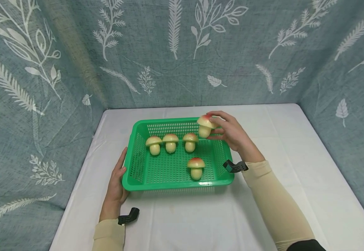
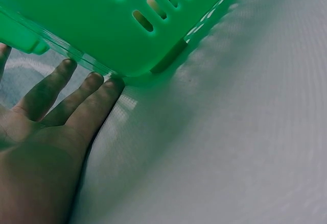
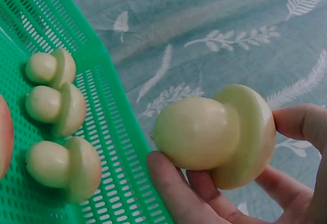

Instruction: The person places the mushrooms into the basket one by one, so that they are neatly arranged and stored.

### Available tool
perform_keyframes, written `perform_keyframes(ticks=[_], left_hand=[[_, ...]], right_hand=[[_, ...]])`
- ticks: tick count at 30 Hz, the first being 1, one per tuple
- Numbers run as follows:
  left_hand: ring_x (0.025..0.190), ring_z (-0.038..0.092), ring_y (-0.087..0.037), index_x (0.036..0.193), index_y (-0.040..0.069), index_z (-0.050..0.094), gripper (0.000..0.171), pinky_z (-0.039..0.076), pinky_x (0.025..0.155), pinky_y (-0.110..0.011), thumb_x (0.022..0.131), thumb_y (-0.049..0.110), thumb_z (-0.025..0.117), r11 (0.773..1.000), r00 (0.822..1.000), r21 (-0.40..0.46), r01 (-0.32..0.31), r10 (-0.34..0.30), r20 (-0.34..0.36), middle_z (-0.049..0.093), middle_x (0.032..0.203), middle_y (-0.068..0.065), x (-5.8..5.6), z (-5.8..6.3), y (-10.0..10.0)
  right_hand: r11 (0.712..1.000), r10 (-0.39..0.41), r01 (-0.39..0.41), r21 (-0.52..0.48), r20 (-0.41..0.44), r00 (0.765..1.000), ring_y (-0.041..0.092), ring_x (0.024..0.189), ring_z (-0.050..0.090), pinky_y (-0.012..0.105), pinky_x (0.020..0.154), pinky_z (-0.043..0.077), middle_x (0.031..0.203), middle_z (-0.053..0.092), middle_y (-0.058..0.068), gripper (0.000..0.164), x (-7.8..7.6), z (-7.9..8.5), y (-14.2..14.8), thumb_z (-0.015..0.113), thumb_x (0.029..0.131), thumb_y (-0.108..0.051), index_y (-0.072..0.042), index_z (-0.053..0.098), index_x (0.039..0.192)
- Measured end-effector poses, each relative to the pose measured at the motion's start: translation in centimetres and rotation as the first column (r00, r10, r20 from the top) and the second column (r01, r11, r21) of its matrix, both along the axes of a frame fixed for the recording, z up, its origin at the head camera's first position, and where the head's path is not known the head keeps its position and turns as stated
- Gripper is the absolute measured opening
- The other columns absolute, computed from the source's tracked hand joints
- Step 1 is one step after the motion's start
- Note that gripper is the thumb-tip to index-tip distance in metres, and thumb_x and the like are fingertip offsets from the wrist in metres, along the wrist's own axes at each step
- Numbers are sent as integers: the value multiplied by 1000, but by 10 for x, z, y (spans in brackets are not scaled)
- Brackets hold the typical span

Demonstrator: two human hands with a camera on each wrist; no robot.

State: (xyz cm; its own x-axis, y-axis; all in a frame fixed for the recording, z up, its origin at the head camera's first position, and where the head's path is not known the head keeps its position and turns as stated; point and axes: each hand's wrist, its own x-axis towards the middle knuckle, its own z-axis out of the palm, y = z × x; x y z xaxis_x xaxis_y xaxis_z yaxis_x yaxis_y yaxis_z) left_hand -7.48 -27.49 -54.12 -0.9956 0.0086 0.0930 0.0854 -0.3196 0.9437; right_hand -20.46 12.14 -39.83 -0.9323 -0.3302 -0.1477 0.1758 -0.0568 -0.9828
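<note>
A toy mushroom [image 1: 204, 130] with a red-tinged cap is held by my right hand [image 1: 229, 130] over the far right corner of a green plastic basket [image 1: 175, 185]. In the right wrist view, thumb and fingers grip this mushroom [image 3: 199, 132] around its cap and stem. Inside the basket, three mushrooms [image 1: 171, 143] stand in a row near the far wall, and another mushroom [image 1: 196, 168] lies near the front wall. My left hand [image 1: 116, 184] rests against the basket's left side; in the left wrist view its straight fingers [image 2: 84, 106] touch the basket's lower wall.
The basket stands on a table covered with a white cloth [image 1: 175, 223]. Blue-grey curtains [image 1: 157, 45] with white leaf prints hang behind and at both sides of the table. A black strap device [image 1: 236, 166] is worn on the right wrist, another [image 1: 128, 217] on the left.
</note>
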Motion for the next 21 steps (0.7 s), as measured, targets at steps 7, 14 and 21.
perform_keyframes(ticks=[7,14,21], left_hand=[[143,56,-18,175,25,26,68,55,104,-31,108,25,41,1000,1000,7,5,-5,-2,37,173,0,0,0,0],[143,56,-18,175,25,25,68,55,104,-31,109,25,40,1000,1000,3,11,-11,-9,36,173,0,-1,-1,-1],[140,58,-18,176,24,21,69,56,103,-31,110,25,40,1000,1000,-1,18,-18,-11,35,174,0,0,-1,-1]], right_hand=[[1000,28,-28,-5,22,999,41,104,70,54,88,64,145,55,20,47,0,-1,-1,55,111,-19,-9,55,156],[998,58,-56,-32,52,997,42,110,68,59,96,60,149,50,22,48,0,-6,-2,52,114,-22,-6,51,159],[992,109,-105,-66,65,992,40,109,71,63,101,56,143,57,21,50,-1,-10,-3,60,112,-17,-5,49,160]])
